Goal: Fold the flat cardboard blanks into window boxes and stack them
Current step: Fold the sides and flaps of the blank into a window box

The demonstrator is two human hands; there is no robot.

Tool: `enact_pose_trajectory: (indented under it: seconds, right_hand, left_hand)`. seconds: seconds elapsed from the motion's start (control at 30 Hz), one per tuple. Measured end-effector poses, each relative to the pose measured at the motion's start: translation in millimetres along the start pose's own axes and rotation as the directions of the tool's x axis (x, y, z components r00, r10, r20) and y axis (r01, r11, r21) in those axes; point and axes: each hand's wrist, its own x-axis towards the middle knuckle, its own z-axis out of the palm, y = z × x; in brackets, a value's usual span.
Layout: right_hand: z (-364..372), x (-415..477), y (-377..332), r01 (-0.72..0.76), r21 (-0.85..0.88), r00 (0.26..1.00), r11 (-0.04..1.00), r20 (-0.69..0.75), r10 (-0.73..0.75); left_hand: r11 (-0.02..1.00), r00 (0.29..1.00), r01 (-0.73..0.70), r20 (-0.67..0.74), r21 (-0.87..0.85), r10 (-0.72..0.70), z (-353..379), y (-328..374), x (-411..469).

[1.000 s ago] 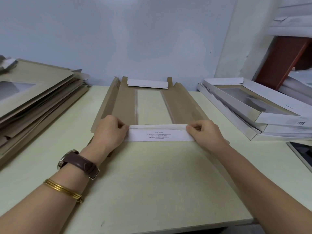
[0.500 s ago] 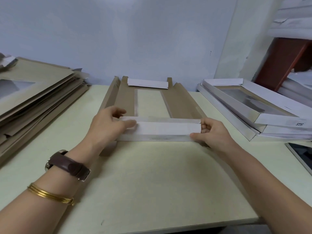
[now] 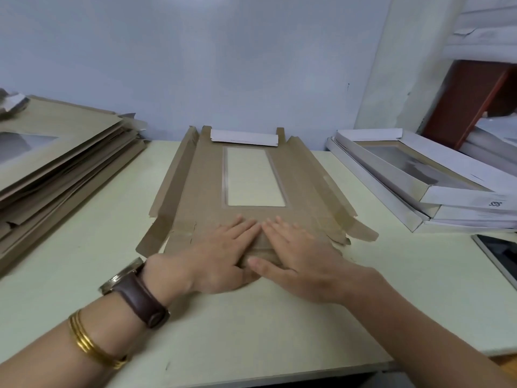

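A brown cardboard blank (image 3: 201,189) with a clear rectangular window (image 3: 253,177) lies flat in the middle of the table. Its far end flap is folded over, white side up (image 3: 243,139). Its long side flaps are creased and slightly raised. My left hand (image 3: 221,253) and my right hand (image 3: 299,253) lie palm down, side by side, fingers spread, pressing the near end flap flat just below the window. Neither hand grips anything.
A tall pile of flat brown blanks (image 3: 56,163) fills the left of the table. Folded white window boxes (image 3: 436,186) are stacked at the right. A dark tablet (image 3: 500,256) lies at the right edge. The wall stands close behind.
The near white flap, pinched and lifted by both hands before, now lies flat, brown side up. Both hands have let go and moved together to its middle, pressing down.
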Motion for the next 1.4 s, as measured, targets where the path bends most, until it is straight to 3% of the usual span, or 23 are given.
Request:
enact_pose_trajectory:
  seconds: [0.1, 0.2, 0.6, 0.83, 1.07, 1.27, 1.4]
  right_hand:
    - [9, 7, -3, -0.021, 0.086, 0.998, 0.996, 0.056, 0.016]
    - [11, 5, 5, -0.018, 0.047, 0.998, 0.999, 0.064, 0.015]
    - [2, -30, 47, -0.087, -0.039, 0.995, 0.995, 0.046, 0.089]
    - [-2, -34, 59, -0.089, -0.014, 0.995, 0.996, -0.045, 0.089]
    - [-9, -36, 69, 0.014, 0.021, 0.993, 1.0, -0.122, -0.011]
    - [-11, -47, 65, 0.056, 0.098, 0.969, 0.994, -0.243, -0.03]
    - [-9, -41, 60, 0.065, 0.022, 0.954, 0.998, -0.295, -0.056]
  left_hand:
    - [1.0, 0.998, 0.002, 0.061, -0.004, -0.002, 7, -4, -1]
    - [1.0, 0.996, 0.007, 0.09, 0.008, -0.008, 8, -11, -6]
    - [0.994, 0.998, 0.046, 0.038, 0.102, -0.051, 9, -31, -39]
    - [0.998, 0.994, 0.018, -0.113, 0.06, -0.011, 5, -50, -46]
    - [0.998, 0.955, -0.042, -0.296, -0.052, 0.025, 1, -62, -55]
    - [0.999, 0.942, -0.017, -0.336, -0.047, 0.001, 0, -58, -56]
    - [0.998, 0.946, 0.016, -0.322, -0.058, -0.034, -3, -55, -56]
